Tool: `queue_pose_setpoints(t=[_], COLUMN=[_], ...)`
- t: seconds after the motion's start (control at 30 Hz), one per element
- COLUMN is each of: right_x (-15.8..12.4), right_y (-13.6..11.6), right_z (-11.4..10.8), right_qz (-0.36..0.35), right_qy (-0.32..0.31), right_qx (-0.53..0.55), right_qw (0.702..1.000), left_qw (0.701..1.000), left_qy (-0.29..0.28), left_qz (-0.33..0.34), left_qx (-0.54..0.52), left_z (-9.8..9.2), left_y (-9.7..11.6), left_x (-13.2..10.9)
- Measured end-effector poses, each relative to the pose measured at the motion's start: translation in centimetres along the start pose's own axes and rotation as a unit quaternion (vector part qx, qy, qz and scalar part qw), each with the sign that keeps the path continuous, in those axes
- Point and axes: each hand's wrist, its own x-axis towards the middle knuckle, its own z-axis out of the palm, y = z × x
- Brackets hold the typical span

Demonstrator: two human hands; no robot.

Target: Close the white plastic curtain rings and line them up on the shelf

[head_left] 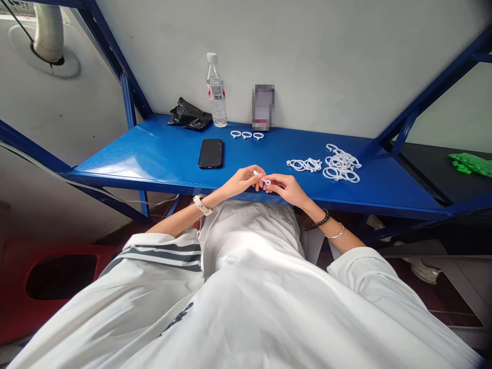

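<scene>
Just over the front edge of the blue shelf [154, 166], my left hand [248, 179] and my right hand [285, 187] meet. Between them is a white plastic curtain ring [267, 181], pinched by the fingers of both hands and partly covered by them. Its small round eyelet shows near the right fingertips. To the right lie a small cluster of white rings [303, 164] and a larger tangled pile of the same rings [342, 164]. Three more rings [246, 135] sit in a row behind my hands, toward the wall.
A black phone [210, 153] lies flat left of my hands. Behind it are a crumpled black plastic bag [189, 115] and an upright water bottle [218, 97]. A blurred phone-like device [263, 107] leans on the wall. Blue metal posts [128, 100] frame the shelf.
</scene>
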Motion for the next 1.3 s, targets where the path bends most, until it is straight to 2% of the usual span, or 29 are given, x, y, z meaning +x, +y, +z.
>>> queue_pose_setpoints(t=[0.4,1.07,1.3], right_x=[0.14,0.07,0.00], right_y=[-0.60,-0.72,-0.88], right_z=[-0.30,-0.13,0.48], right_qz=[0.038,-0.006,-0.033], right_qy=[0.005,0.007,0.011], right_qx=[0.050,-0.049,-0.128], right_qw=[0.998,0.999,0.991], left_qw=[1.000,1.000,1.000], left_qy=[0.003,-0.001,-0.006], left_qz=[0.000,-0.010,-0.009], left_qx=[-0.009,-0.005,0.025], left_z=[0.01,-0.05,-0.14], left_y=[0.17,0.06,0.01], left_x=[-0.01,-0.10,-0.11])
